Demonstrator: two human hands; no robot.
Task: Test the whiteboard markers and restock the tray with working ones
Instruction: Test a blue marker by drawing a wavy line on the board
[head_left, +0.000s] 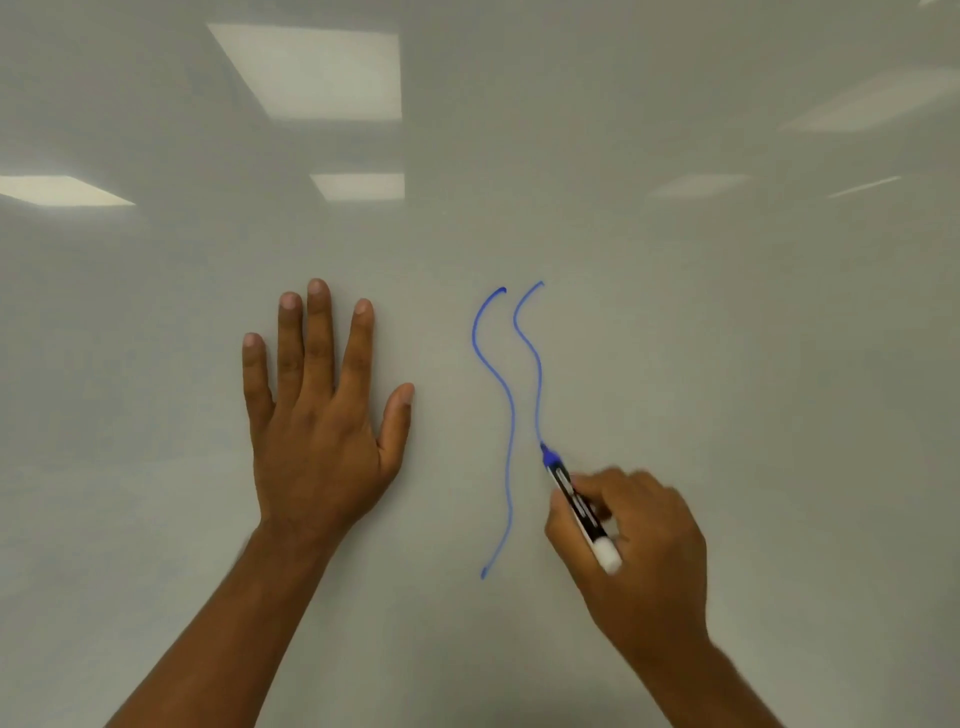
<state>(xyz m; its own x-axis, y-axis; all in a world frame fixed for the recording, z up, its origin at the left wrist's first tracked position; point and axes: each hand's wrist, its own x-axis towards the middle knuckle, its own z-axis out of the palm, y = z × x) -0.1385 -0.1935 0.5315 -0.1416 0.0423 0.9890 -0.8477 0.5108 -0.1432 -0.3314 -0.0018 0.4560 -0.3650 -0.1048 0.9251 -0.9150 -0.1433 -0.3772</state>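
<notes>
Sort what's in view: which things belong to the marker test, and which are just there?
Belongs to the job: blue whiteboard marker, gripped by the right hand, tip on the whiteboard; left test line; right test line, ending at the tip.
Just there: left hand, flat on the board, holding nothing; ceiling-light reflections.

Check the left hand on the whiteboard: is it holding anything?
No, the left hand lies flat with fingers spread on the whiteboard, holding nothing, while the right hand grips the blue marker.
</notes>
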